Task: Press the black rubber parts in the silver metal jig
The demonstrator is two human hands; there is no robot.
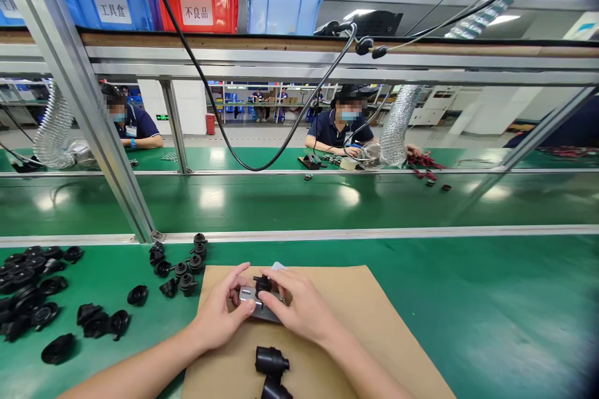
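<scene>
Over the brown cardboard sheet, my left hand pinches the left side of a grey metal plate with an oblong slot. A small black plastic part stands on that plate. My right hand closes on the black part, thumb and index finger around it. Nearer to me, two black cylindrical parts lie on the cardboard, below my hands. A pale rounded thing shows just behind my right fingers, mostly hidden.
Many loose black parts lie on the green table at the left, with several more by the cardboard's back left corner. A metal post rises behind them. Beyond the metal rail, people in dark shirts sit. Bins line the shelf.
</scene>
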